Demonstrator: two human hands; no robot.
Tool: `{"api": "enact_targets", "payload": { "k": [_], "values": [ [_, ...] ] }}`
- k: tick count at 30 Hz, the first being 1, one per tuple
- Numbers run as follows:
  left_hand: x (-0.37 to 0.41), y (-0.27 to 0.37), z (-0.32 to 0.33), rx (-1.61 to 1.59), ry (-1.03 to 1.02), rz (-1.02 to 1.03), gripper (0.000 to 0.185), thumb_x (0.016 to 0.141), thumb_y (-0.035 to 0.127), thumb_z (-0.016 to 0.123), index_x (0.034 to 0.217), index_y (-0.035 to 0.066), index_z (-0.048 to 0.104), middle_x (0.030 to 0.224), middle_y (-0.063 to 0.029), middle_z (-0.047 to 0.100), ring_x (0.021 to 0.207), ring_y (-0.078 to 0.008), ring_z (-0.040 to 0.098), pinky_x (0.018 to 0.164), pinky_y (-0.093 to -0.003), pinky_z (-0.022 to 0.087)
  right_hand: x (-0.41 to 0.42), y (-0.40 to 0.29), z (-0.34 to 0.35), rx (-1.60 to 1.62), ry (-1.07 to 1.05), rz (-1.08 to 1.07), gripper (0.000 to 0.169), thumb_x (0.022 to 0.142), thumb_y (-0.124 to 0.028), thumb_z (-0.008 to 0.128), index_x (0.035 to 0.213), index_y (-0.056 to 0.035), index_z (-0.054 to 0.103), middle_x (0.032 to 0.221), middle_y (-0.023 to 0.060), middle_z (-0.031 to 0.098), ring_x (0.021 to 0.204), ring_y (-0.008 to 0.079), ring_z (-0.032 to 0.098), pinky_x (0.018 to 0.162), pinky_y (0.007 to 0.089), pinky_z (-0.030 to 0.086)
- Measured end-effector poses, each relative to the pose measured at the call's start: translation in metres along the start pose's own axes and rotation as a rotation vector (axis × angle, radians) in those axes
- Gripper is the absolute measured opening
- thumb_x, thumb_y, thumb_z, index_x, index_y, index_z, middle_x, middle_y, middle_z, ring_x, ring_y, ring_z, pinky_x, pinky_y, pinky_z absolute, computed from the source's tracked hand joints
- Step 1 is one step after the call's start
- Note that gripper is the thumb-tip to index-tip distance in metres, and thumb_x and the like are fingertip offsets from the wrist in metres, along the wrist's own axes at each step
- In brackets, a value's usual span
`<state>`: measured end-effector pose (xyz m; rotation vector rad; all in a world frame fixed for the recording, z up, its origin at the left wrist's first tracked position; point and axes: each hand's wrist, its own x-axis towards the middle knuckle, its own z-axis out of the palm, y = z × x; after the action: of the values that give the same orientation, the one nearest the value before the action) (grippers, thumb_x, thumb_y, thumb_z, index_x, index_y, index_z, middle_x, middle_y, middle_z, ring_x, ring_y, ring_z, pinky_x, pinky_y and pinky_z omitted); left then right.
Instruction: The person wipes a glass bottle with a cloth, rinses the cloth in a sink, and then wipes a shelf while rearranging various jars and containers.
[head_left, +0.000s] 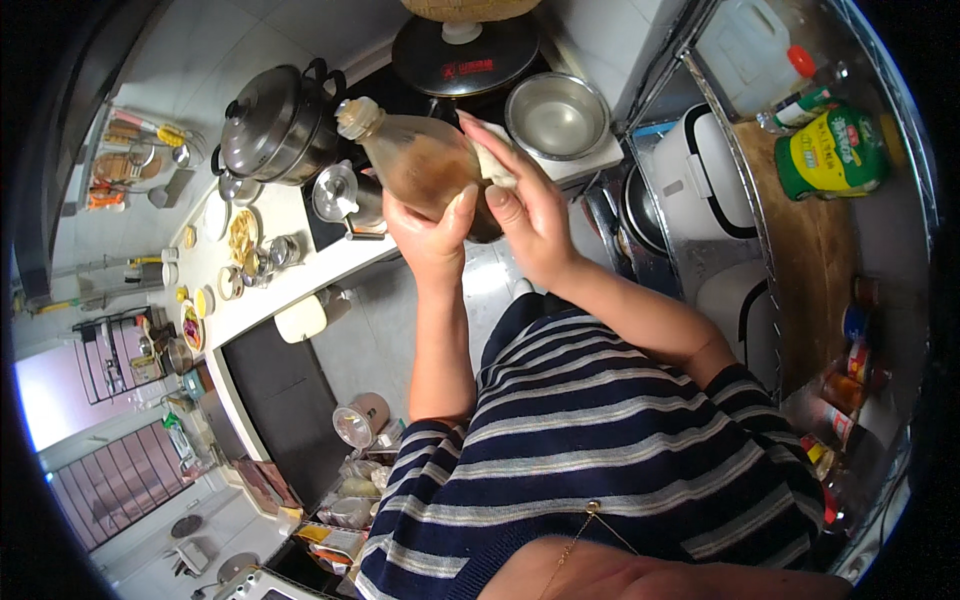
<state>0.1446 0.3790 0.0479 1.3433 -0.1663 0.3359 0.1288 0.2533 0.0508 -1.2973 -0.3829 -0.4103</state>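
Observation:
A large plastic bottle (427, 161) of brownish liquid is held tilted in front of me, its whitish neck and cap pointing to the upper left. My left hand (431, 236) grips the bottle's lower side. With my right hand (529, 202) I press a pale folded cloth (493, 156) against the bottle's right side, the thumb near its base. Beyond the bottle, a black-lidded wok (466, 56) sits on the stove, and a steel bowl of water (557, 117) rests on the counter right of it.
A stacked steel steamer pot (277, 124) and a lidded steel pitcher (346, 193) stand at the left. Dishes of food and small jars line the white counter (300, 285). At the right, a rack shelf (795, 262) holds bottles, including a green and yellow one (832, 154).

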Motion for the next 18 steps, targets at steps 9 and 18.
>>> {"api": "enact_targets", "payload": {
  "k": [9, 18],
  "values": [
    [0.017, 0.006, 0.024, 0.008, 0.008, 0.139, 0.077, 0.070, 0.025, 0.092, 0.130, -0.001, 0.052, 0.115, -0.0119, 0.066, 0.105, -0.0214, 0.065, 0.098, -0.0362, 0.051, -0.006, 0.017, -0.025, 1.066, 0.295, 0.744, 0.062, 0.108, -0.053, 0.037, 0.139, -0.0019, 0.054, 0.136, 0.0100, 0.062, 0.126, 0.0214, 0.058, 0.110, 0.0389, 0.044],
    [0.016, -0.025, 0.034, 0.247, 0.070, 0.224, 0.079, 0.065, 0.025, 0.093, 0.129, 0.000, 0.053, 0.116, -0.0101, 0.065, 0.104, -0.0204, 0.064, 0.095, -0.0348, 0.051, -0.034, 0.009, -0.034, 0.798, 0.031, 0.735, 0.049, 0.108, -0.040, 0.049, 0.141, -0.0043, 0.050, 0.130, 0.0081, 0.062, 0.119, 0.0184, 0.061, 0.106, 0.0378, 0.048]
  ]
}}
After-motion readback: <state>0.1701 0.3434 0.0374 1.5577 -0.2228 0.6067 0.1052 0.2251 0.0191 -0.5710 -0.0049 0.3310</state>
